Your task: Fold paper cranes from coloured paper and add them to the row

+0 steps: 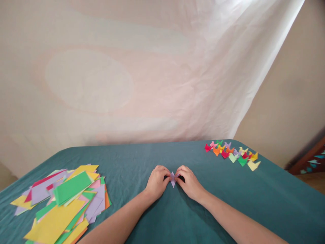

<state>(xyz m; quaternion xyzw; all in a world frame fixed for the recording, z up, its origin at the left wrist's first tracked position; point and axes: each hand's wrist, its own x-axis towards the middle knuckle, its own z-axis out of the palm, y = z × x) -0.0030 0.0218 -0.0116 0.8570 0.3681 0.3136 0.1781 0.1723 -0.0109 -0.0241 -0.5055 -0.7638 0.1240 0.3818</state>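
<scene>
A small piece of folded lilac origami paper (173, 180) is held between my two hands, just above or on the green cloth. It narrows to a point at its lower end, and its sides are hidden behind my fingers. My left hand (158, 181) pinches the left side with thumb and fingertips. On the opposite side, my right hand (189, 183) pinches it in the same way.
A green cloth (127, 162) covers the table. Loose coloured paper sheets (73, 188) lie piled at the left. Several small folded paper birds (233, 157) stand in rows at the back right. Pale hanging fabric (152, 84) closes off the far side.
</scene>
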